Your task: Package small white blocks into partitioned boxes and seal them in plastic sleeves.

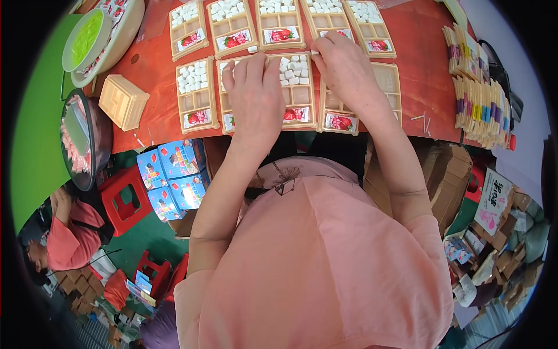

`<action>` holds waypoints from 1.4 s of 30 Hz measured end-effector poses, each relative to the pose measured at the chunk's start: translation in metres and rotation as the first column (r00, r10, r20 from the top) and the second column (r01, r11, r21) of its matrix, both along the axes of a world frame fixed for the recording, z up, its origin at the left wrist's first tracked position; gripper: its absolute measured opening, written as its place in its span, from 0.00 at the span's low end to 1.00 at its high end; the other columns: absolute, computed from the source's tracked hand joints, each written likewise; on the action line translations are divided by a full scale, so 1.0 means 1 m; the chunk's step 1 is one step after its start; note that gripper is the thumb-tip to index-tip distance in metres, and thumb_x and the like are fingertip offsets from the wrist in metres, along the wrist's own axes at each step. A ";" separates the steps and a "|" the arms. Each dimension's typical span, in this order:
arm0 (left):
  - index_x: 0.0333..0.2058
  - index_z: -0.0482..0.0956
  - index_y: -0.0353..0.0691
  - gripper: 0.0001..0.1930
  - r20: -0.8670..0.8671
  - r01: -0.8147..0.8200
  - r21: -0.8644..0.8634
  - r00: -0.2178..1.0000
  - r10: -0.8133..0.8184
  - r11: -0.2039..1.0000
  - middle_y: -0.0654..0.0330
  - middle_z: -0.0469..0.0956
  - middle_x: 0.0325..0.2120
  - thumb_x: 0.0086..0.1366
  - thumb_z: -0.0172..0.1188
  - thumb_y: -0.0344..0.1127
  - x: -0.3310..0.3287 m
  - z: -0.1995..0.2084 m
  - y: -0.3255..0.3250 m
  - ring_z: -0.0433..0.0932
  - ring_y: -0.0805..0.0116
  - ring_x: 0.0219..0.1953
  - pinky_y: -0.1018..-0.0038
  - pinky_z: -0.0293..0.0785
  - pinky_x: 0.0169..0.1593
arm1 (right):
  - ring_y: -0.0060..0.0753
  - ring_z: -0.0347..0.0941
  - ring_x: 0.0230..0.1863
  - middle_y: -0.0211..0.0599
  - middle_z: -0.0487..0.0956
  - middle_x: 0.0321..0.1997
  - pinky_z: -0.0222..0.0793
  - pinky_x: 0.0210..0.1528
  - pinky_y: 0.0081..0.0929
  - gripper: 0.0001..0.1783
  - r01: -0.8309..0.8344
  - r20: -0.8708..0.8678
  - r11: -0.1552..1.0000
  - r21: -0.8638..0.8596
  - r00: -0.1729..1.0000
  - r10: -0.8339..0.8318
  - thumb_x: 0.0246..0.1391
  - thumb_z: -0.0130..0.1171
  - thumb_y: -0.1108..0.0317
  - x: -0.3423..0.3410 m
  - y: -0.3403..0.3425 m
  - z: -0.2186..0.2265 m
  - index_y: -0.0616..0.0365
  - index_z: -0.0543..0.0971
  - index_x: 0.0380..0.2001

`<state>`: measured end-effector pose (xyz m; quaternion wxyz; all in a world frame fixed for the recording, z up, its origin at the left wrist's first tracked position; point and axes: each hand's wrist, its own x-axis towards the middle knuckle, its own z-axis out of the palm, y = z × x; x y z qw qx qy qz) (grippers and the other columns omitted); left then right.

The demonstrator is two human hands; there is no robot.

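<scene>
My left hand [254, 96] reaches over a beige compartment tray [299, 93] in the near row, its fingers bent downward and slightly apart, covering part of it and the neighbouring tray. White cubes fill the upper section, and a red-and-white strawberry packet [295, 114] lies in the lower one. Just beyond those fingers sits a loose white cube [252, 50]. My right hand [350, 72] is above another near-row tray [339, 103], its fingertips pinched together at the upper left around a small whitish piece [315, 52]. My wrist hides much of that tray's upper section.
A far row of trays [282, 26] holds white cubes and packets. Stacked beige trays [124, 102] and a dark bowl [78, 139] stand left; wooden stick bundles [482, 104] lie right. Blue boxes [171, 177] and a red stool [123, 200] are below. Another person [72, 238] sits lower left.
</scene>
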<state>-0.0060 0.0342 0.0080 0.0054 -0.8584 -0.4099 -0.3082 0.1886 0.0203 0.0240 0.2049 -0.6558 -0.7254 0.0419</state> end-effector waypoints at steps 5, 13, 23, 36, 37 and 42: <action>0.41 0.81 0.37 0.14 -0.037 0.015 -0.070 0.999 -0.018 0.997 0.56 0.76 0.42 0.53 0.62 0.25 -0.002 0.007 0.014 0.73 0.57 0.49 0.55 0.61 0.58 | 0.48 0.77 0.40 0.44 0.76 0.37 0.74 0.43 0.39 0.08 -0.010 -0.286 0.998 -0.059 0.958 -0.008 0.57 0.62 0.72 -0.006 -0.003 0.008 0.63 0.78 0.38; 0.37 0.81 0.39 0.06 0.106 -0.035 -0.044 0.994 0.040 0.998 0.59 0.78 0.40 0.61 0.64 0.31 -0.013 0.008 0.021 0.74 0.58 0.47 0.57 0.61 0.57 | 0.35 0.74 0.31 0.40 0.76 0.33 0.71 0.35 0.31 0.09 -0.119 -0.285 0.989 0.088 0.948 0.140 0.58 0.62 0.69 -0.016 -0.009 0.000 0.61 0.79 0.41; 0.37 0.79 0.38 0.08 0.203 0.166 -0.104 0.969 -0.143 0.981 0.57 0.76 0.41 0.58 0.64 0.28 0.027 0.016 -0.009 0.74 0.56 0.47 0.54 0.62 0.57 | 0.21 0.70 0.30 0.32 0.76 0.32 0.67 0.33 0.22 0.10 -0.007 -0.471 0.987 -0.162 0.879 -0.071 0.61 0.60 0.70 0.045 -0.046 0.011 0.61 0.79 0.44; 0.47 0.76 0.30 0.21 0.013 0.354 -0.108 0.935 -0.355 0.929 0.42 0.72 0.54 0.59 0.65 0.38 0.057 -0.003 -0.055 0.70 0.45 0.60 0.39 0.61 0.61 | 0.23 0.73 0.35 0.35 0.80 0.37 0.70 0.38 0.21 0.08 0.133 -0.499 0.991 -0.013 0.858 -0.122 0.63 0.58 0.72 0.084 0.026 0.038 0.64 0.80 0.43; 0.47 0.77 0.30 0.22 0.011 0.392 -0.129 0.919 -0.394 0.911 0.42 0.73 0.54 0.60 0.66 0.41 0.057 0.000 -0.060 0.70 0.45 0.61 0.39 0.62 0.61 | 0.25 0.75 0.35 0.37 0.81 0.37 0.71 0.39 0.23 0.09 0.124 -0.447 0.989 0.078 0.891 -0.076 0.62 0.58 0.72 0.096 0.051 0.036 0.64 0.80 0.43; 0.46 0.79 0.34 0.21 0.052 0.425 -0.022 0.904 -0.424 0.905 0.44 0.74 0.55 0.60 0.67 0.42 0.062 -0.011 -0.065 0.74 0.46 0.59 0.38 0.60 0.60 | 0.39 0.81 0.38 0.44 0.84 0.37 0.74 0.42 0.32 0.16 0.147 -0.238 0.971 0.188 0.966 -0.100 0.58 0.62 0.64 0.141 0.190 -0.006 0.62 0.81 0.46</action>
